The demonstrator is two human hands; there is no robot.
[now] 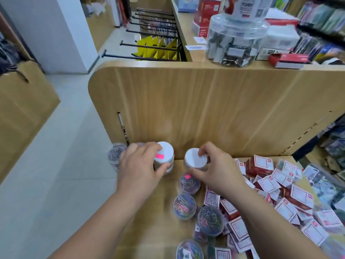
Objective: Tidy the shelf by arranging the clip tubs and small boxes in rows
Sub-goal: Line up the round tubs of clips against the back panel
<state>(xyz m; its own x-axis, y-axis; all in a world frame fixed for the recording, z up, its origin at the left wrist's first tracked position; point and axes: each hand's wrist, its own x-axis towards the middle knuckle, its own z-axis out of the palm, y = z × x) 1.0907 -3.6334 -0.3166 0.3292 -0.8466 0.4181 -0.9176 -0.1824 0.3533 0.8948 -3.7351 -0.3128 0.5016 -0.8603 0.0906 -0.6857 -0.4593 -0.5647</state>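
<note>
Two white-lidded clip tubs stand at the back of the wooden shelf against its wall. My left hand grips the left tub, which carries a pink sticker. My right hand holds the right tub by its lid and side. A clear tub of silver clips sits at the shelf's left edge, behind my left hand. Several clear tubs of coloured clips lie in a loose line toward me. A jumbled heap of small red-and-white boxes covers the shelf's right side.
The wooden back panel rises right behind the tubs. On the upper shelf stands a large clear tub of binder clips with red boxes around it. Floor lies open beyond the shelf's left edge. Hooks with yellow packs hang further back.
</note>
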